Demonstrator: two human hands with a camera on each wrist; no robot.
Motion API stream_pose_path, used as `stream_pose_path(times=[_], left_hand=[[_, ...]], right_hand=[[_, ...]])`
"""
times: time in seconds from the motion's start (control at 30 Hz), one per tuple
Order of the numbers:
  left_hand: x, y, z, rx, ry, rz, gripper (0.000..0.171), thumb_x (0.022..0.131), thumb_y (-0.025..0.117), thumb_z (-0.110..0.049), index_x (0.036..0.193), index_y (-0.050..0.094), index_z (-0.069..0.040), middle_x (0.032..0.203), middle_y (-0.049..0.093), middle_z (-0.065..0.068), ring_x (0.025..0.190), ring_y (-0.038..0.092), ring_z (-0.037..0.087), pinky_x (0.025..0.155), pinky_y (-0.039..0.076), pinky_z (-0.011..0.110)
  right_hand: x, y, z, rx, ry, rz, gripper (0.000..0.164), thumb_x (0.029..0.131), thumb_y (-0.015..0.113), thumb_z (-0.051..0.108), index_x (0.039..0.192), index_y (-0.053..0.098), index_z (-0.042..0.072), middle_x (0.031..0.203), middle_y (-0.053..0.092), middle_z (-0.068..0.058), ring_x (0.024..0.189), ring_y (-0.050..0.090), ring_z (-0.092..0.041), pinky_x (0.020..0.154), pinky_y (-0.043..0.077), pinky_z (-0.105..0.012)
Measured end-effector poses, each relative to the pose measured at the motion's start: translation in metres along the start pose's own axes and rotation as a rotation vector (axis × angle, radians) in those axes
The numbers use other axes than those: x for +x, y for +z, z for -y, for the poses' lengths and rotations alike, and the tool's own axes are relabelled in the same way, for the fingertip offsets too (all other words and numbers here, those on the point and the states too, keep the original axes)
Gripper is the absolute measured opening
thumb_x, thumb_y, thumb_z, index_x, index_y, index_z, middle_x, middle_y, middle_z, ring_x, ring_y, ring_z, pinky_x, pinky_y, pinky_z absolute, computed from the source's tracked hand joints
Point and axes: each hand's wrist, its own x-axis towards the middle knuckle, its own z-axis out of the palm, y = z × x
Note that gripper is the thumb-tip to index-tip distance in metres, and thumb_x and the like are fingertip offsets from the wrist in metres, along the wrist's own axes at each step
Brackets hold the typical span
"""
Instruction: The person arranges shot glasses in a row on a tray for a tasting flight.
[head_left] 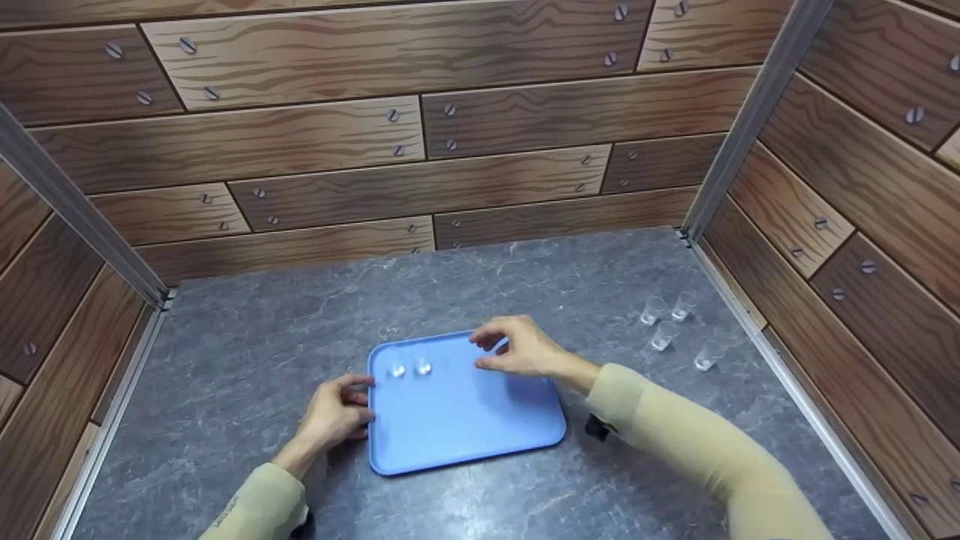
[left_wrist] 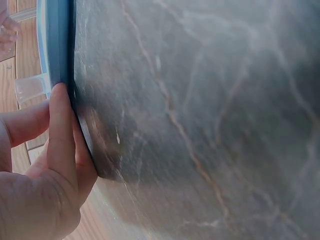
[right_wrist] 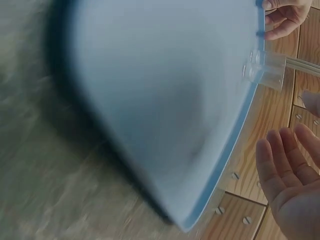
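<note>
A blue tray [head_left: 465,420] lies on the grey marbled table. Near its far left corner two small clear plastic cups stand side by side, a left cup [head_left: 396,366] and a right cup [head_left: 423,364]. At the tray's left rim my left hand [head_left: 334,412] rests, its extended fingertips [left_wrist: 60,97] touching the edge in the left wrist view. Over the far right part of the tray hovers my right hand [head_left: 521,349], fingers loosely bent, thumb apart from them, holding nothing. The right wrist view shows its palm [right_wrist: 305,205] beyond the tray's rim.
Several more clear cups [head_left: 663,335] stand on the table at the right, the nearest cup [head_left: 707,355] a little apart from the others. Wood-patterned walls [head_left: 480,172] close off the back and both sides, with a metal rail [head_left: 787,397] along the right edge.
</note>
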Motion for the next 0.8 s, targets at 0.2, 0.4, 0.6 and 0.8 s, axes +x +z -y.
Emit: stream_pose_path(times=[0.2, 0.4, 0.6, 0.8], left_hand=[[0.001, 0.001, 0.0, 0.002, -0.007, 0.002, 0.06, 0.085, 0.076, 0.015, 0.142, 0.073, -0.002, 0.103, 0.071, 0.015, 0.08, 0.07, 0.022, 0.062, 0.071, 0.037], [0.0, 0.001, 0.0, -0.003, -0.017, -0.001, 0.06, 0.084, 0.076, 0.016, 0.141, 0.074, -0.002, 0.103, 0.07, 0.015, 0.08, 0.069, 0.022, 0.062, 0.071, 0.037], [0.0, 0.0, -0.001, 0.006, -0.018, 0.0, 0.06, 0.086, 0.076, 0.015, 0.143, 0.073, -0.003, 0.104, 0.07, 0.014, 0.081, 0.069, 0.022, 0.062, 0.071, 0.037], [0.0, 0.0, 0.0, -0.011, -0.006, 0.012, 0.06, 0.084, 0.075, 0.014, 0.142, 0.073, -0.002, 0.102, 0.07, 0.013, 0.082, 0.069, 0.021, 0.062, 0.071, 0.037]], right_hand=[[-0.017, -0.014, -0.008, -0.01, -0.012, -0.036, 0.04, 0.098, 0.086, 0.017, 0.134, 0.079, 0.002, 0.123, 0.081, -0.025, 0.113, 0.079, -0.041, 0.097, 0.071, -0.06], [-0.033, -0.026, -0.015, -0.062, -0.02, -0.038, 0.039, 0.097, 0.086, 0.019, 0.132, 0.08, 0.002, 0.12, 0.081, -0.024, 0.111, 0.079, -0.04, 0.095, 0.071, -0.059], [-0.048, -0.041, -0.021, -0.071, -0.007, -0.076, 0.038, 0.095, 0.087, 0.016, 0.13, 0.08, 0.001, 0.12, 0.082, -0.025, 0.109, 0.08, -0.041, 0.093, 0.072, -0.058], [-0.068, -0.066, -0.027, -0.128, -0.006, -0.079, 0.038, 0.094, 0.087, 0.015, 0.128, 0.08, -0.002, 0.119, 0.082, -0.024, 0.107, 0.08, -0.042, 0.095, 0.071, -0.058]])
